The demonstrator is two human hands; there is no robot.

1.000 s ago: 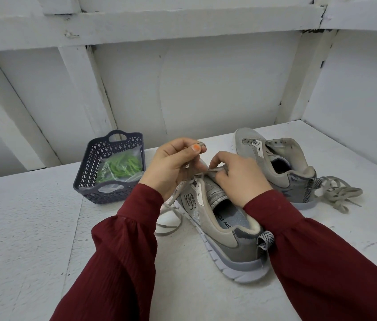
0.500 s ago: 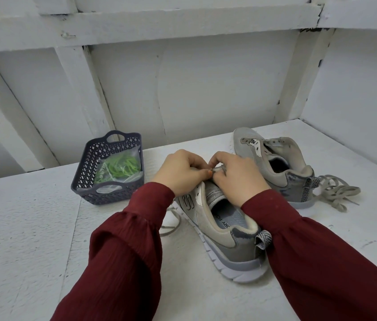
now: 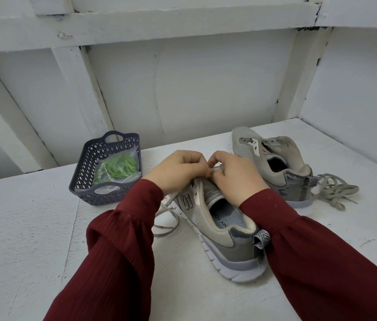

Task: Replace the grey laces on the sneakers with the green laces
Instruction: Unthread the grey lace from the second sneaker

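At left | basket (image 3: 81, 176) holds bagged green laces (image 3: 120, 167) | left hand (image 3: 178, 169), right hand (image 3: 236, 177) pinch grey lace (image 3: 168, 202)

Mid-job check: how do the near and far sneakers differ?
The near sneaker carries a threaded grey lace, its end trailing left; the far sneaker has bare eyelets, its pulled-out grey lace heaped by the heel. The left hand and right hand pinch lace at the near sneaker; the far sneaker sits untouched. Both are grey, upright, toes away.
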